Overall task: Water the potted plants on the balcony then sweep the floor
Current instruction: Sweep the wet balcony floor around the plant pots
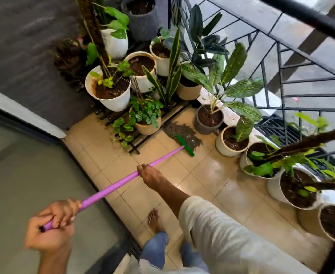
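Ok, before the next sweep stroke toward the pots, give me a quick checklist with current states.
1. Both hands on the broom handle: ok. Left hand closed at the top end, right hand lower down.
2. Broom head on the tiled floor: ok, bristles lie flat on the tiles.
3. Clearance from pots: not ok, the head sits close to the grey pot and the beige basket pot.
4. Trailing leaves out of the stroke path: not ok, they hang over the rack edge near the head.
5. Floor dry: cannot tell, the tiles look glossy.
6. Bare foot clear of the broom: ok.
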